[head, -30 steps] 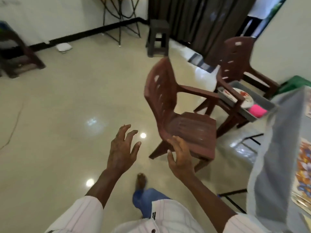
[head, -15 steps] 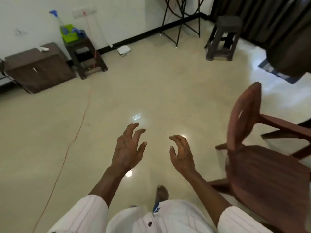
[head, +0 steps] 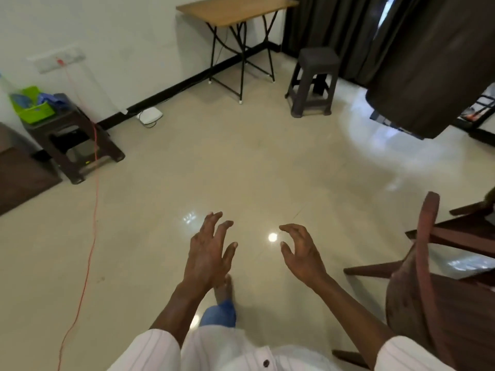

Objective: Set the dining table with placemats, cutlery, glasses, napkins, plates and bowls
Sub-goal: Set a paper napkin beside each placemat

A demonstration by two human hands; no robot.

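both hands (head: 209,253) spread empty over glossy tiled floor (head: 267,162) beside brown chair (head: 442,303).

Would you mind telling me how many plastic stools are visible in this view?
2. One dark stool stands near the curtain, right of the folding table; the other stool stands at the left wall, carrying a green basket. Others may lie outside the frame.

Open floor (head: 241,162), chair (head: 439,303) rightward
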